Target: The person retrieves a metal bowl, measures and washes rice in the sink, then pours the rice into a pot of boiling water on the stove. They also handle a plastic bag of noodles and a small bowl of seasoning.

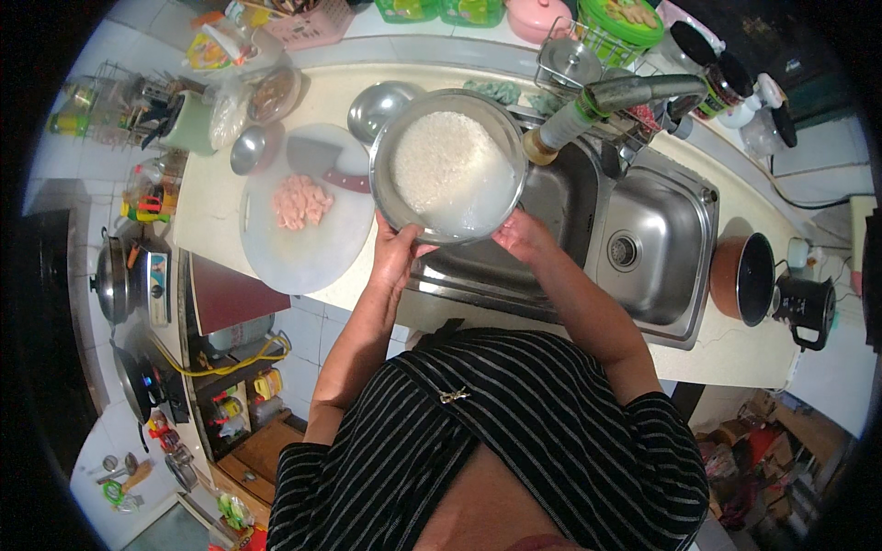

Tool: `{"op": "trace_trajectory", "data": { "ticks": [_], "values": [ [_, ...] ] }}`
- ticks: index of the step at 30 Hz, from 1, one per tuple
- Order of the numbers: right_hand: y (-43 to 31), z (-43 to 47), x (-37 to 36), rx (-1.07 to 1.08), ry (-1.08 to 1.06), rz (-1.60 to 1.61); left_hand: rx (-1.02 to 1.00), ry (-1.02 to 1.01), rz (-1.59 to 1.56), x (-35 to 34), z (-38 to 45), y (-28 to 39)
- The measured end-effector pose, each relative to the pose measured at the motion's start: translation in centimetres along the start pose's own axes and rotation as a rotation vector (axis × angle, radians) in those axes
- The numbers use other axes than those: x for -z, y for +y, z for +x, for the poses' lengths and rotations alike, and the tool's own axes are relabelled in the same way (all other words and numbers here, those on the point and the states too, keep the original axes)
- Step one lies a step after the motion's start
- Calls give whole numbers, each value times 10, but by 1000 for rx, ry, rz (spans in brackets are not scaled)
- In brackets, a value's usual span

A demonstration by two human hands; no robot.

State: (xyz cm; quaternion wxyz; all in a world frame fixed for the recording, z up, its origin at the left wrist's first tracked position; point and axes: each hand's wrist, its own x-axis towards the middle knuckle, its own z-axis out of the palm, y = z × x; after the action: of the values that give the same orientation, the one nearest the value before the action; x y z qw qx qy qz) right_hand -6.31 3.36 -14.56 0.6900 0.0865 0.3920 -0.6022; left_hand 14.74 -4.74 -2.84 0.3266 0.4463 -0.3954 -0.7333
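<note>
A round metal bowl [381,180] is held up at the left edge of the sink. White rice [441,155] lies in it under cloudy water [486,210], which gathers toward the lower right. My left hand [398,249] grips the bowl's lower left side, thumb near the rim. My right hand [521,235] supports its lower right side, with the fingers partly hidden beneath. Behind the bowl's upper right stands the faucet [551,134], its spout end close to the rim. Below lies the large sink basin [561,206], partly covered by the bowl.
Left of the bowl, a white cutting board [296,258] carries cut pale meat [302,201] and a cleaver [317,157]. Two small metal bowls [380,110] stand near it. The smaller basin [654,248], a brown pot [734,279] and a black kettle [809,310] are to the right.
</note>
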Motion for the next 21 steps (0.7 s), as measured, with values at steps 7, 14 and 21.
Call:
{"op": "trace_trajectory", "data": {
  "ticks": [7,14,21],
  "values": [
    [2,-4,-9,30,-18,42,-18,1,22,-1,0,5],
    [-6,-14,-27,15,6,17,-61,23,53,-2,1,10],
    [-10,-14,-33,38,40,34,-54,25,76,-2,2,16]
  ]
}}
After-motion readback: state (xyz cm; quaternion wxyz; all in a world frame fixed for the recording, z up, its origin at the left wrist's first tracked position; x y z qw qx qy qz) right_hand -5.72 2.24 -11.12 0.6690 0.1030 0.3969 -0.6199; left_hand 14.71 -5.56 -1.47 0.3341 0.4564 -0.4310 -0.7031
